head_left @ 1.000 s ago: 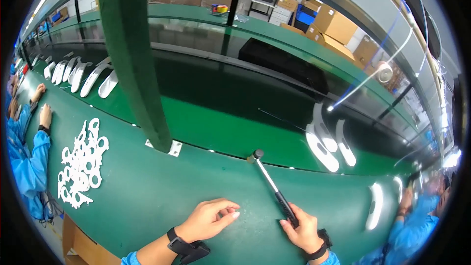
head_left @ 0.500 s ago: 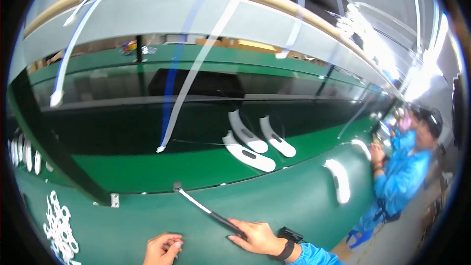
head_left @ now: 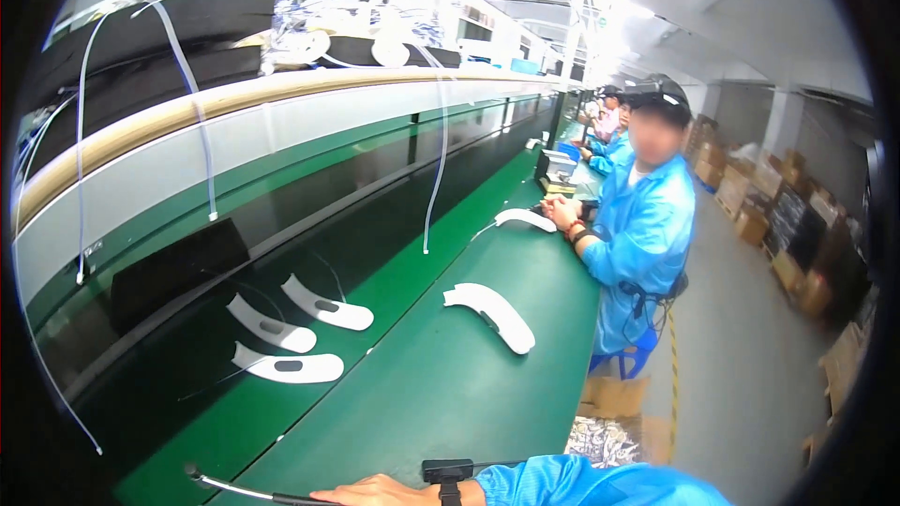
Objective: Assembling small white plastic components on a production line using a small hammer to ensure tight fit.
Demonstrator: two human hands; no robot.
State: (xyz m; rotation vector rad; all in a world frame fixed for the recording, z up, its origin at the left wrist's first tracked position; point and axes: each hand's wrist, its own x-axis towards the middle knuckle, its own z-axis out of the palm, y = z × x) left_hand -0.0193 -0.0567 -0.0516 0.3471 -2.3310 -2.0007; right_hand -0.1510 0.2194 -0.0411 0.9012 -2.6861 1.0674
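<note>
At the lower edge, my right hand (head_left: 380,490) is closed on the black handle of a thin rod tool (head_left: 246,487). The rod has a silver shaft and a small dark head, and lies low over the green bench toward the left; its exact kind is unclear. A black strap with a small black box sits on my right wrist. My left hand is out of view. Nearest to the right hand, on the bench's far strip, are three white curved pieces (head_left: 305,368) with dark oval insets. Another white curved piece (head_left: 502,317) rests on the near green mat.
A co-worker (head_left: 642,215) in blue stands at the right, hands at a white curved piece (head_left: 527,218). White cables (head_left: 439,169) hang from the shelf rail (head_left: 309,84). A cardboard box (head_left: 614,398) of small white parts stands beside the bench. Cartons (head_left: 750,225) line the aisle.
The view has swung to the right, showing more of the co-worker and aisle. My left hand has left the picture. My right hand keeps the rod, now at the lower edge.
</note>
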